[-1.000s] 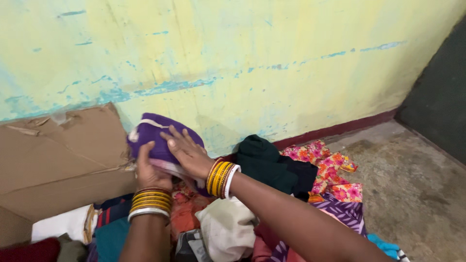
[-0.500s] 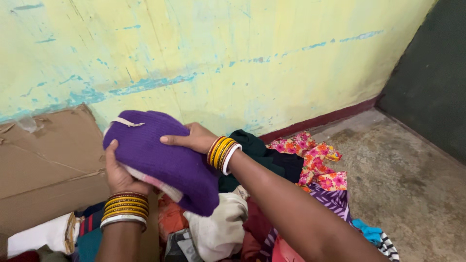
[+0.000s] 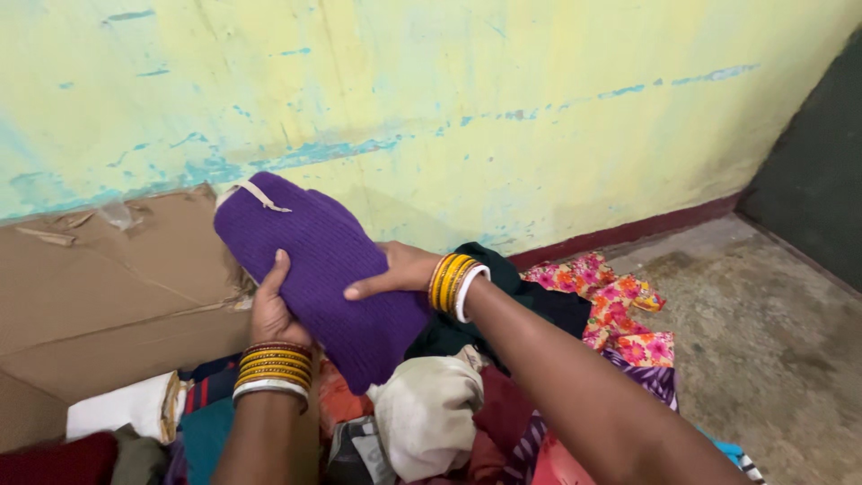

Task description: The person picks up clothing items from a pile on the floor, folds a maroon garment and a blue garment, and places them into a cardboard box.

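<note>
A folded purple knitted garment (image 3: 314, 251) with a pale string at its top is held up in front of the wall. My left hand (image 3: 272, 310) grips its lower left edge from below, thumb over the front. My right hand (image 3: 395, 272) holds its right side, with the fingers across the knit. Both wrists wear yellow, red and white bangles. Beneath the garment lies a heap of mixed clothes (image 3: 422, 409) on the floor.
A flattened cardboard sheet (image 3: 99, 287) leans against the yellow-green wall (image 3: 503, 99) at the left. A dark green cloth (image 3: 489, 278) and a pink floral cloth (image 3: 620, 314) lie to the right. Bare concrete floor (image 3: 763, 341) and a dark panel (image 3: 822, 162) are at the far right.
The purple garment has been turned and raised, now standing more upright. My right hand has slid from its top to its right side. My left hand still holds its lower edge.
</note>
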